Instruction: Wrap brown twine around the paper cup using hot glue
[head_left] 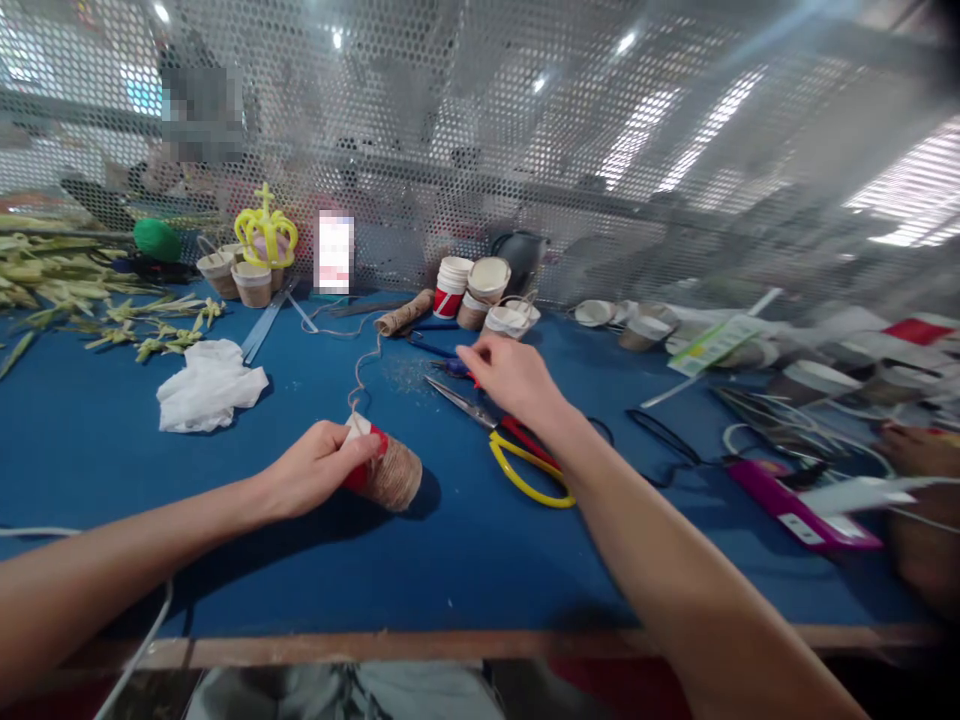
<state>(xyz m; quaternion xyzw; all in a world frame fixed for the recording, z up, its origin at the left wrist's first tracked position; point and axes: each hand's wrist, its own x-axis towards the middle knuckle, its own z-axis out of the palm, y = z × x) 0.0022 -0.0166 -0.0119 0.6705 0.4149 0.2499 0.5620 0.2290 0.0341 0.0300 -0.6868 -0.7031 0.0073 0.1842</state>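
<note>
My left hand (330, 462) is closed around a small cup (397, 478) tipped on its side over the blue table. Twine is wound round the cup's outer half, and red and white show on the rest. A strand of twine (360, 375) runs from the cup to a twine roll (405, 314) farther back. My right hand (517, 378) is above the table with curled fingers; whatever they hold, if anything, is hidden. Beneath that hand and wrist lie scissors (531, 483) with yellow and red handles, blades partly open. A blue tool (452, 367) lies beside the fingers.
Several cups (487, 280) stand at the back against a perforated metal screen (420, 150). White cloth (210, 385), a yellow crown (265, 235) and braided straw (161, 325) are on the left. To the right are a purple power strip (799, 505), cables and another person's hand (922, 448).
</note>
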